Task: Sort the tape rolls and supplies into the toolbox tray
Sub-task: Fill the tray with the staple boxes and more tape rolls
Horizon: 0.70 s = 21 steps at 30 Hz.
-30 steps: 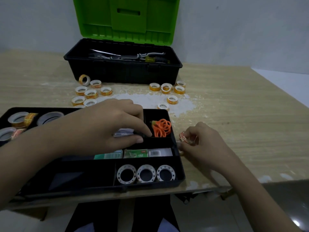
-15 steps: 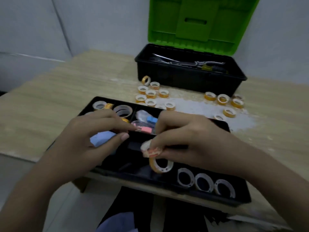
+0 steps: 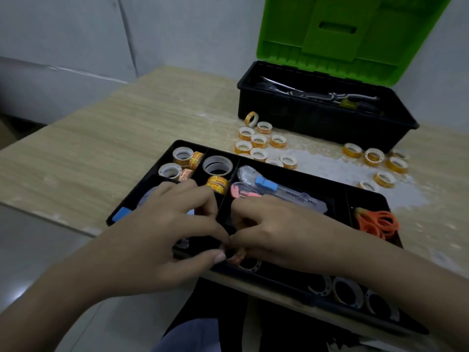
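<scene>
small tape roll (image 3: pixel 237 255) made it over the tray (image 3: pixel 286 171)

right hand (image 3: pixel 276 232) carried it in from the table beside the tray; now both thumbs and fingertips, left hand (image 3: pixel 165 224) too, pinched it over the near front compartment. many rolls still outside.

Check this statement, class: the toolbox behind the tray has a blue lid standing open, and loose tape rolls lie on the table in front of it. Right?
Not quite. The head view shows the toolbox lid is green, not blue. It does stand open, with loose tape rolls on the table in front.
</scene>
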Motion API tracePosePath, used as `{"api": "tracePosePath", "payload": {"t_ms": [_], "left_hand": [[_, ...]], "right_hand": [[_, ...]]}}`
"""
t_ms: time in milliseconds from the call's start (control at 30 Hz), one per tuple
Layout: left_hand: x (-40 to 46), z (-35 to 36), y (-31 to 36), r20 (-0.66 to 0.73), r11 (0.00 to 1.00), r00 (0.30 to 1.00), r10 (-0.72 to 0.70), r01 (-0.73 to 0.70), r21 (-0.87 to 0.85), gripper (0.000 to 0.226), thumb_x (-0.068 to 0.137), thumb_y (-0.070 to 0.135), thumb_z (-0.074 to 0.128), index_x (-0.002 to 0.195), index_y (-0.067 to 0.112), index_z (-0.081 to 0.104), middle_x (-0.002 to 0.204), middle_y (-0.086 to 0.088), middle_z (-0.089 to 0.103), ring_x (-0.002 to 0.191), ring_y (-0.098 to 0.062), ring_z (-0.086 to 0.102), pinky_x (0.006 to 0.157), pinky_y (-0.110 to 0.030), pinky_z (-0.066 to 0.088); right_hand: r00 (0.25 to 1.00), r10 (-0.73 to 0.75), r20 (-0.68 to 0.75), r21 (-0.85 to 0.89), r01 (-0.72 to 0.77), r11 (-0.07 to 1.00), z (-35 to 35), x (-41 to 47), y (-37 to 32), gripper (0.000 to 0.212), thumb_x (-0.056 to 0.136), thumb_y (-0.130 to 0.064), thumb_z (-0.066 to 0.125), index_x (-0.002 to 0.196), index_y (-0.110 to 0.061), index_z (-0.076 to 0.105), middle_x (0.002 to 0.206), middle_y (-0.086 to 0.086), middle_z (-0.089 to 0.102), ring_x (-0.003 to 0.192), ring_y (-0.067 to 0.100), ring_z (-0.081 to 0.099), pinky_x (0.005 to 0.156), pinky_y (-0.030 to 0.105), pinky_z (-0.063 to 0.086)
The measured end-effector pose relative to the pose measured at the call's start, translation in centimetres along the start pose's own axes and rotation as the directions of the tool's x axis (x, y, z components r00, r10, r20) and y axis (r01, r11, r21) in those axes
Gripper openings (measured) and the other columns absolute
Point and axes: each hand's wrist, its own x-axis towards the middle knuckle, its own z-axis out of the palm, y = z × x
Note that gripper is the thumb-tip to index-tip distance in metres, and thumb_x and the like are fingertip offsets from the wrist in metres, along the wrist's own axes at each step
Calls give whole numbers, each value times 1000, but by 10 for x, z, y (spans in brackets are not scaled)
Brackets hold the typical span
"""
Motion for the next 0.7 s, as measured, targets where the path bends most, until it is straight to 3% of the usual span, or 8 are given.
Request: {"api": "tracePosePath", "payload": {"t_ms": [133, 267, 433, 700], "left_hand": [[3, -6, -2, -37, 999, 999, -22, 23, 31, 15, 84, 45, 55, 88, 34, 64, 86, 15, 39, 84, -4, 40, 76, -23, 28], [9, 0, 2, 42, 997, 999, 1, -4, 82, 19, 85, 48, 53, 80, 36, 68, 87, 14, 39, 84, -3, 37, 76, -26, 28], [16, 4, 9, 171, 987, 985, 38, -64, 149, 34, 90, 49, 41, 74, 33, 66, 88, 9, 37, 85, -4, 30, 73, -25, 21], [18, 1, 7, 255, 986, 961, 104, -133, 97, 20, 84, 44, 47, 74, 32, 59, 86, 14, 44, 86, -8, 39, 80, -23, 20]], "right_hand": [[993, 98, -70, 48, -94, 994, -9, -13, 1, 21, 79, -22, 66, 99, -20, 63, 88, -3, 58, 84, 11, 47, 68, 29, 35], [993, 114, -4, -5, -114, 993, -14, -27, 0, 6, 82, -32, 62, 80, -27, 64, 87, -6, 49, 81, 8, 42, 69, 26, 31], [989, 113, 99, -46, -109, 993, -9, -29, 0, 7, 78, -36, 64, 83, -34, 68, 86, -6, 42, 80, 7, 39, 68, 25, 27], [992, 98, 84, -70, -92, 993, -4, -23, -5, 7, 80, -32, 61, 79, -30, 68, 84, -5, 43, 81, 11, 41, 71, 30, 27]]}}
